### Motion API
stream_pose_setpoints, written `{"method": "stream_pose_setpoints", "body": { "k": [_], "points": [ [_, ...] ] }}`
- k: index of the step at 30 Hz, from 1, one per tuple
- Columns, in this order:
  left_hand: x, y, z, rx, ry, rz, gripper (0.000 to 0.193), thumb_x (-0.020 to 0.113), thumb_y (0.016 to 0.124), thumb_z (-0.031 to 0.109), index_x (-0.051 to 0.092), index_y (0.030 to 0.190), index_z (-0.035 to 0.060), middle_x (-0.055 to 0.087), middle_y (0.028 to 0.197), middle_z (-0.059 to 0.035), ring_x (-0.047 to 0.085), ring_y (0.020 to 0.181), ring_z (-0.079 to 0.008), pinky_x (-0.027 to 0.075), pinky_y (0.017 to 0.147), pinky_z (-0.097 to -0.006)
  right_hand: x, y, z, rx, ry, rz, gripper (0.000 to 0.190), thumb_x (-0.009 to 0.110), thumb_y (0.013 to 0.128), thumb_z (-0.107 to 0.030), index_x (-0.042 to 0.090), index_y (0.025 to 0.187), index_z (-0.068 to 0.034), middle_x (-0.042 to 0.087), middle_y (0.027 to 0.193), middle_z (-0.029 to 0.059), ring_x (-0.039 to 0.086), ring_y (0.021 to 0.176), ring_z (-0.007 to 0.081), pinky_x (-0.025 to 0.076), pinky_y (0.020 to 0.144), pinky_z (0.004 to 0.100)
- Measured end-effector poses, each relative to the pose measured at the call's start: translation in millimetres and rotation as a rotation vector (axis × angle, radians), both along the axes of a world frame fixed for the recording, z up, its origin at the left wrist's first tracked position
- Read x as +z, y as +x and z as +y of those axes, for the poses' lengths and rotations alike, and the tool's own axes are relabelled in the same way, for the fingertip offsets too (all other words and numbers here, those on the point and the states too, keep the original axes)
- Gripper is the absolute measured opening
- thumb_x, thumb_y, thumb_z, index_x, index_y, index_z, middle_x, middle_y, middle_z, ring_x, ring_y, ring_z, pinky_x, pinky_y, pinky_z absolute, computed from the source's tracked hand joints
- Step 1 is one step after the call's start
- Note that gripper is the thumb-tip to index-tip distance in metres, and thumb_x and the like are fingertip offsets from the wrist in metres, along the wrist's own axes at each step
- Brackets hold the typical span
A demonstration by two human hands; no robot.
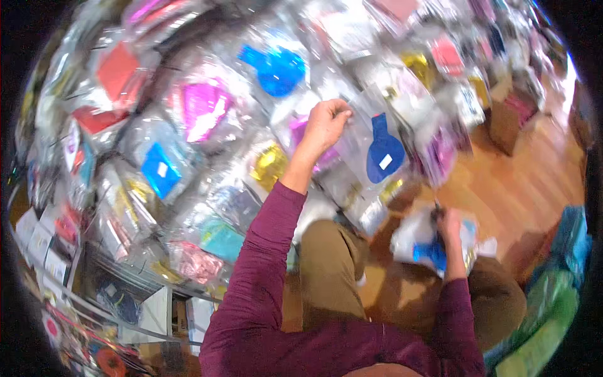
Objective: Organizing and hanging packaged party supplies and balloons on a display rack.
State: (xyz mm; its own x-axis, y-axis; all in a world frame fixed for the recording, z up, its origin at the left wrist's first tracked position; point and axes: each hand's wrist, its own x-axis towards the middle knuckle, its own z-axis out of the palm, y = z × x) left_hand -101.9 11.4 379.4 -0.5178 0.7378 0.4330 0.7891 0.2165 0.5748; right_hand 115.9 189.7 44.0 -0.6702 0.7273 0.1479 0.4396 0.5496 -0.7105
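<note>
My left hand [330,120] reaches over the packets with its fingertips pinched at the edge of a clear plastic bag [360,136]. Inside that bag lies a dark blue, round foil balloon with a neck [386,146], bearing a small white label. Lower right, my right hand [450,226] is closed on a slim dark tool [437,212] pointing away from me; blur hides its kind. Beneath this hand, above my knee, are a whitish plastic packet [405,235] and a bright blue piece [428,254].
Many clear bags with folded foil pieces, among them blue [282,70], magenta [205,110], red [118,70] and gold [269,166], cover the area ahead. A brown cardboard box [504,120] stands on the wooden floor [518,174]. Green plastic [551,306] lies at right, white boxes [47,249] at left.
</note>
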Motion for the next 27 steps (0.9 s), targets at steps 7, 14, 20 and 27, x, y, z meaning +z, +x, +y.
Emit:
{"method": "stream_pose_setpoints", "body": {
  "k": [7,14,20,27],
  "points": [
    [136,-36,-32,0.126,0.251,0.371,0.012,0.054,0.076,0.009,0.063,0.077,0.0012,0.062,0.068,-0.0071,0.056,0.062,-0.0125,0.043,0.058,-0.0271,-2,-8,-17,0.015,0.107,0.088,0.017,0.051,0.068,-0.007,0.06,0.081,-0.001,0.059,0.078,0.0221,0.057,0.076,0.0379,0.046,0.069,0.0448],
    [249,-35,-44,0.301,0.231,0.645,0.013,0.054,0.08,0.008,0.063,0.086,-0.0002,0.061,0.073,-0.0022,0.051,0.064,-0.0077,0.041,0.058,-0.0226,-24,-9,-4,-0.008,0.068,0.117,0.017,0.049,0.067,-0.007,0.061,0.078,-0.001,0.059,0.078,0.0222,0.057,0.077,0.0377,0.046,0.07,0.0445],
    [291,-42,-53,0.267,0.181,0.553,0.015,0.057,0.08,0.009,0.062,0.091,-0.001,0.061,0.075,-0.0019,0.052,0.065,-0.0077,0.04,0.058,-0.0216,-23,-11,-6,-0.005,0.042,0.129,0.016,0.049,0.068,-0.008,0.06,0.078,-0.002,0.059,0.079,0.0219,0.057,0.077,0.0379,0.046,0.069,0.0439],
    [296,-57,-47,0.329,0.15,0.729,0.021,0.06,0.074,0.01,0.062,0.092,-0.0016,0.064,0.078,-0.0108,0.059,0.069,-0.0158,0.046,0.064,-0.0273,-24,-10,-4,-0.009,0.017,0.082,0.016,0.049,0.069,-0.008,0.06,0.078,-0.003,0.059,0.08,0.0221,0.057,0.077,0.0376,0.046,0.07,0.0434]
  ]
}}
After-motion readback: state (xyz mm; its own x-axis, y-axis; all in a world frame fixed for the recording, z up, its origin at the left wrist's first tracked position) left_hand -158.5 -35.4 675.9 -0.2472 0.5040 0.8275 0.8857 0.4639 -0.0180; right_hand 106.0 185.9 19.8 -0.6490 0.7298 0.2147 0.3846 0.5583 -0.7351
